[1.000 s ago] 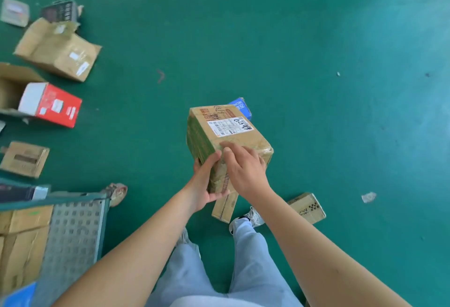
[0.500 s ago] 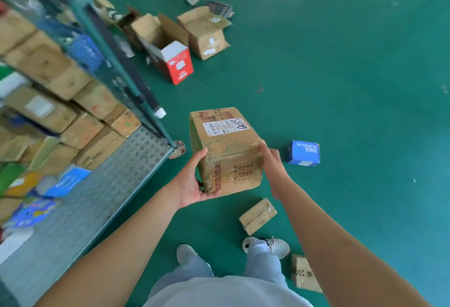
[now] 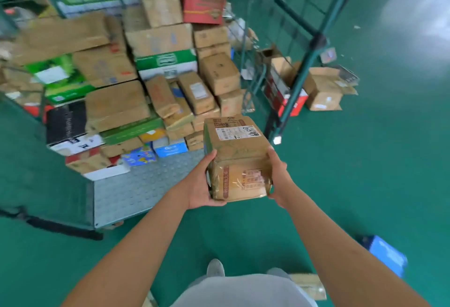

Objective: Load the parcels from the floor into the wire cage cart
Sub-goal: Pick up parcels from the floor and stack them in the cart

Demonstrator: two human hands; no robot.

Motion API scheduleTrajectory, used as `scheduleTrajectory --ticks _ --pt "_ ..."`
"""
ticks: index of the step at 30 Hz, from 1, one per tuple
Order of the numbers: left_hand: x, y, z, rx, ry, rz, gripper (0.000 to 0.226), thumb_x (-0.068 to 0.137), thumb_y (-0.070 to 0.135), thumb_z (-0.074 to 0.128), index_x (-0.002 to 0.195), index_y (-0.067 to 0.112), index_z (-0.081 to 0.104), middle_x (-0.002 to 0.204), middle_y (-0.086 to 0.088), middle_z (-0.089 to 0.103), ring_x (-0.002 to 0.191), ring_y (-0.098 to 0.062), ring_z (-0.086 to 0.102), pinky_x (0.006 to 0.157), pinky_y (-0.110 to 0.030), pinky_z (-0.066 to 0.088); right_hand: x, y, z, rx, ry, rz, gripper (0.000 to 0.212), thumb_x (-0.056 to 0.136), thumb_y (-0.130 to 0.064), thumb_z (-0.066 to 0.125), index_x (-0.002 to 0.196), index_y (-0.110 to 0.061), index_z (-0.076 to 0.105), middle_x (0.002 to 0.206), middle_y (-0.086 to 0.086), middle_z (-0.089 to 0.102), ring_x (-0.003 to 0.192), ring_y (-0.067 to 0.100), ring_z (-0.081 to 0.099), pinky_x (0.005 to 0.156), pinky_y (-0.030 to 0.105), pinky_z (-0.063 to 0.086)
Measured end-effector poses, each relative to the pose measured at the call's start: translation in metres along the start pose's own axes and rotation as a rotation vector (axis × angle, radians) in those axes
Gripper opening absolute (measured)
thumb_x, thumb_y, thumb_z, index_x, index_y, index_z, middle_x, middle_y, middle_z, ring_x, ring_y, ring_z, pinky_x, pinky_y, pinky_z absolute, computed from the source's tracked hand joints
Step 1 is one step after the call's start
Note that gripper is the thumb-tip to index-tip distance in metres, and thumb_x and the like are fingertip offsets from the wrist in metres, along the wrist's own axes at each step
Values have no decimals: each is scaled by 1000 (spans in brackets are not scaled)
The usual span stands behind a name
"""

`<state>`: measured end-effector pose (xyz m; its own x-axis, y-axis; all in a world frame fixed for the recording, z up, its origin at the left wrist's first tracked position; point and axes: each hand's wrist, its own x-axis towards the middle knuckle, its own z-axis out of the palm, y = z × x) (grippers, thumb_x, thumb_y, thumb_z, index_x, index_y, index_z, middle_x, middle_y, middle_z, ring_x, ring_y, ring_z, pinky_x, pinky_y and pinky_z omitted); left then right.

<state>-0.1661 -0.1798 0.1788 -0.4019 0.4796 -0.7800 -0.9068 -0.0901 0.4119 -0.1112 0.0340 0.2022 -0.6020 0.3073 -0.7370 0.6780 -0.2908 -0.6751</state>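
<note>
Both hands, the left hand [image 3: 202, 185] and the right hand [image 3: 277, 180], clasp the taped brown parcel [image 3: 237, 158] by its sides, holding it above the green floor [image 3: 365, 160] just beside the wire cage cart [image 3: 136, 192] stacked with boxes [image 3: 117, 107].

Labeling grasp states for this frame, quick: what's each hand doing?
Left hand: grips the left side of the taped box, thumb on top.
Right hand: holds the box's right side.

Your view is evenly bright; glare whitens the floor [image 3: 414, 2] top right, motion blur smears the left, edges bow.
</note>
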Motion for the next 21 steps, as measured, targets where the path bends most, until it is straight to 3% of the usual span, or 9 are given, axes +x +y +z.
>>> scheduleTrajectory --ticks 2,3,6,8,12,14,16,18,21 --pt "-17 10 -23 -38 21 34 68 69 73 76 124 37 57 137 -15 63 128 -45 58 113 -71 33 0 -10 32 -40 -43 -17 60 94 -74 45 132 -28 44 112 0 63 97 20 64 68 37 48" --pt "-26 17 -36 -60 38 57 69 68 73 77 124 38 57 138 -14 62 128 -45 57 113 -71 32 2 -16 49 -57 -79 -20 61 94 -74 46 133 -28 48 114 0 65 101 21 65 73 38 51" --pt "-42 30 -63 -117 113 130 71 69 74 76 128 40 55 136 -12 61 127 -45 57 111 -72 34 10 -27 90 -137 -178 -51 71 86 -79 50 136 -29 55 130 4 68 121 28 63 109 51 46" --pt "-47 39 -80 -162 183 187 74 71 74 73 134 38 54 135 -9 61 124 -44 58 108 -72 37 16 -36 116 -177 -240 -63 75 83 -81 52 141 -32 53 138 2 64 129 27 58 117 52 37" --pt "-50 56 -91 -202 277 244 63 85 71 64 132 29 61 133 -10 61 117 -43 63 96 -67 52 28 -56 146 -258 -290 -85 60 97 -66 47 143 -28 50 139 0 58 132 22 52 120 47 32" --pt "-45 70 -94 -189 318 276 61 89 70 60 132 27 62 131 -11 63 116 -41 64 84 -61 59 43 -70 158 -289 -303 -101 40 101 -60 45 120 -27 59 122 -1 65 113 19 59 114 43 39" --pt "-36 86 -95 -169 367 278 62 89 71 59 132 25 62 129 -10 65 116 -37 64 73 -55 62 57 -85 166 -317 -319 -110 32 101 -60 44 104 -31 59 114 -1 67 111 21 59 114 46 39" --pt "-24 101 -94 -160 401 271 64 88 72 59 130 24 63 130 -9 65 117 -35 63 74 -56 61 75 -99 170 -346 -324 -106 39 100 -61 43 116 -31 61 118 1 68 117 22 58 116 50 37" --pt "0 130 -88 -171 420 284 71 79 76 66 131 27 63 132 -7 64 120 -36 60 84 -65 58 104 -127 171 -365 -337 -110 49 100 -61 40 131 -28 59 117 1 70 111 22 62 112 51 42"
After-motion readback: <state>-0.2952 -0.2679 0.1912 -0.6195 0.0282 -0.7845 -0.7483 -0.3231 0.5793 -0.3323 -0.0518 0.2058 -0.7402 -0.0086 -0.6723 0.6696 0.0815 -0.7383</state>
